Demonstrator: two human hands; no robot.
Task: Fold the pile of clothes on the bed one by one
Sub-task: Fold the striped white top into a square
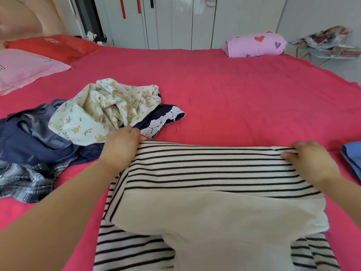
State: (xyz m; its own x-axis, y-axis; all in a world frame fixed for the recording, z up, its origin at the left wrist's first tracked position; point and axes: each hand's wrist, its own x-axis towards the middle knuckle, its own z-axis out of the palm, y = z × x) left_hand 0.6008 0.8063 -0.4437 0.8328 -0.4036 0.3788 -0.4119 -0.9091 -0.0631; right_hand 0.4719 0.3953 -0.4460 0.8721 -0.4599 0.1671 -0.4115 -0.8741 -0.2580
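A cream garment with black stripes [211, 173] lies spread on the red bed [244, 98] in front of me, its lower part plain cream. My left hand [121, 147] pinches its far left corner. My right hand [308, 159] grips the far right corner, thumb on top. Both hold the far edge taut. To the left sits the pile of unfolded clothes: a floral cream piece [103, 112] on top, a navy garment with white lace trim [162, 122], dark blue clothing [29, 137] and a plaid piece [23, 180].
A folded blue item [351, 157] lies at the right edge. A rolled pink blanket with hearts [256, 45] sits at the bed's far side. Pink [23, 69] and red [52, 45] pillows are at the far left. White wardrobe doors [175, 20] stand behind the bed.
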